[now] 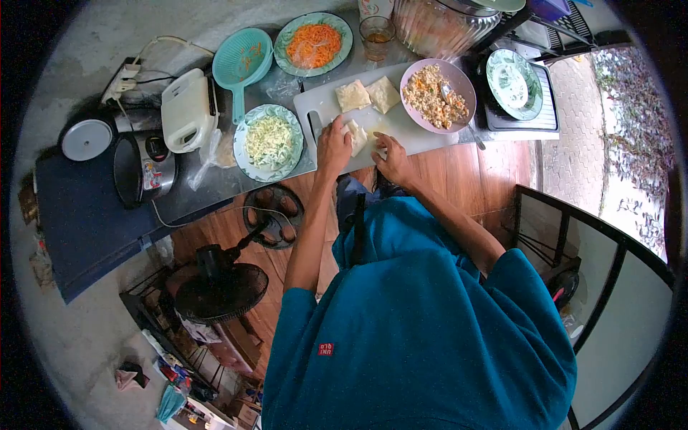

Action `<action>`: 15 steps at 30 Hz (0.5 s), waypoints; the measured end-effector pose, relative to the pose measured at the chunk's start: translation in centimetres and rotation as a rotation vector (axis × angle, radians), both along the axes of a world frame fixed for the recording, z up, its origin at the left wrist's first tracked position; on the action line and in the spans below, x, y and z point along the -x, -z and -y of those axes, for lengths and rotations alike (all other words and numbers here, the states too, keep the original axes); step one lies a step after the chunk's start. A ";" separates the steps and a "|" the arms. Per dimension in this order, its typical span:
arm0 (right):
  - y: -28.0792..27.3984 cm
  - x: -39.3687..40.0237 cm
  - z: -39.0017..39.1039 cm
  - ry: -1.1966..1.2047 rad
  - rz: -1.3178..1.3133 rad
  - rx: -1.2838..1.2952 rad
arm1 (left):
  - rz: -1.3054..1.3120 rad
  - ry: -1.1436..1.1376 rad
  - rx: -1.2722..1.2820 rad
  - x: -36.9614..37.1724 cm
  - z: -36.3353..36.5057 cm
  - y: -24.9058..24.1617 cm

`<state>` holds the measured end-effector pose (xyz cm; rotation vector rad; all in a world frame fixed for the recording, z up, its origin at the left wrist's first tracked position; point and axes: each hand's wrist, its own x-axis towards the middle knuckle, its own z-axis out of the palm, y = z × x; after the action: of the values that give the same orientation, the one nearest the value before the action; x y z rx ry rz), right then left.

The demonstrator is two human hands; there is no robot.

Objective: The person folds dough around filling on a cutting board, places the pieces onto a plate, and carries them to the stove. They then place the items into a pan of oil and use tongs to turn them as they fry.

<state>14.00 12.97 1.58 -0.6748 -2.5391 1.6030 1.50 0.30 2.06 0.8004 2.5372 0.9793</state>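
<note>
My left hand [333,145] presses down on a pale dough parcel [357,136] lying on the white cutting board [401,129]. My right hand [392,159] rests on the board just right of that parcel, fingers curled; whether it touches the parcel or holds anything is unclear. Two folded square parcels [353,95] [384,93] lie farther back on the board. A pink bowl of crumbly filling [436,95] with a spoon in it stands at the board's right end.
A plate of shredded cabbage [270,141] sits left of the board, with a carrot plate [313,44], teal strainer [242,61] and glass of tea [377,36] behind. A rice cooker [145,168], a white container [188,109] and a floor fan [221,287] lie left; a stove with a green plate [514,82] lies right.
</note>
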 end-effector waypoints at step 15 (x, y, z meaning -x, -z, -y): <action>0.5 1.6 0.8 0.263 0.097 0.431 | -0.072 -0.028 -0.054 0.1 -0.8 0.7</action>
<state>12.36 12.13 1.06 -1.0943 -2.0559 2.0717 1.40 1.10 1.34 0.8311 2.5995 1.0501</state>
